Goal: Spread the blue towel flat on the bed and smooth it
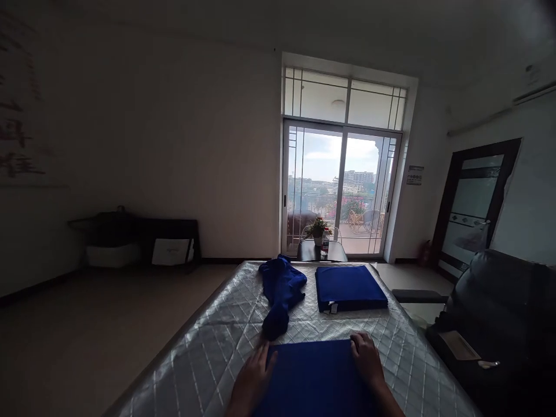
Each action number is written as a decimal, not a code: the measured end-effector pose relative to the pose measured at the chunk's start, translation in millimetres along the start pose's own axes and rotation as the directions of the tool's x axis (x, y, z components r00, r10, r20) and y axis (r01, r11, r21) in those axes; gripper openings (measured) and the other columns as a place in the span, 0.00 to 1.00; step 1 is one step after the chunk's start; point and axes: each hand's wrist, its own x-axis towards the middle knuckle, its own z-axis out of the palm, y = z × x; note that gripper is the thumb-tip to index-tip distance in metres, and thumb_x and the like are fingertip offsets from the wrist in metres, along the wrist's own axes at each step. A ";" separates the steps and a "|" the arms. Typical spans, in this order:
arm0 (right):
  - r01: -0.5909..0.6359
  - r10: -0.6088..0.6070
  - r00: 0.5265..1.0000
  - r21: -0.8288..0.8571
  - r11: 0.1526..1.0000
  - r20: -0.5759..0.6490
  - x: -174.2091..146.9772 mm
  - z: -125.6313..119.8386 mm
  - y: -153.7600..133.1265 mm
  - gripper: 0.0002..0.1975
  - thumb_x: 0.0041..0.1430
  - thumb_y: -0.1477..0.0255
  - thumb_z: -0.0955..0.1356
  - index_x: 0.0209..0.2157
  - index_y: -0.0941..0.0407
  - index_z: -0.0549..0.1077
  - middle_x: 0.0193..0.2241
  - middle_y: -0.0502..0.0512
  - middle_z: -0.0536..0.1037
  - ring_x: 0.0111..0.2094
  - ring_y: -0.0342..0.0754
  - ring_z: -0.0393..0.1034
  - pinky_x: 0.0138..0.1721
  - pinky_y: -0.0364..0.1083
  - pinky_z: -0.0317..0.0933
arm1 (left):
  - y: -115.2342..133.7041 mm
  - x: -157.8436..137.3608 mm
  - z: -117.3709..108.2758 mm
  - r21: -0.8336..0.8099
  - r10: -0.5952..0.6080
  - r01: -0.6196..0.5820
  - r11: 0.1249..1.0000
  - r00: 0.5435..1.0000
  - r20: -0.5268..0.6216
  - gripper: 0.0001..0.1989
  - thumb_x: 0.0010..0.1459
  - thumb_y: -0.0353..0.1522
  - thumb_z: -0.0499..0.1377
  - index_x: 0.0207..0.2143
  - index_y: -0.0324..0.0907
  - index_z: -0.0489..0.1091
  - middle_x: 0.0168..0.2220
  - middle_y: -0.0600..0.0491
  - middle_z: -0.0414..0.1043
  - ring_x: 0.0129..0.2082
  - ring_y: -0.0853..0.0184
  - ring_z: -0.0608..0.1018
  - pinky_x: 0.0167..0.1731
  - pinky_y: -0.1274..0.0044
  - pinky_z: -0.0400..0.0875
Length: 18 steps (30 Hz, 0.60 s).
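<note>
Silvery quilted sheeting bears a folded blue cloth at its near end; my left hand and right hand touch opposite edges, though in dim light I cannot tell whether either grips.

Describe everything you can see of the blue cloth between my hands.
The blue cloth looks like plain, smooth, dark blue fabric, apparently folded into a flat panel with a nearly straight far edge. It lies on the silvery quilted cover, closest to the camera. Your left hand is at its left edge, near the far corner; your right hand is at the far right corner. Its near end runs out of the picture.
</note>
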 end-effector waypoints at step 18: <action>-0.011 0.006 1.000 0.290 0.957 0.018 5.1 -0.5 18.5 0.11 0.57 0.62 0.63 0.33 0.48 0.77 0.39 0.51 0.81 0.39 0.51 0.75 0.47 0.52 0.67 | -7.3 13.1 -21.2 -0.084 -0.152 0.145 0.986 0.985 -0.076 0.15 0.52 0.42 0.52 0.37 0.48 0.73 0.44 0.45 0.83 0.50 0.52 0.81 0.56 0.63 0.73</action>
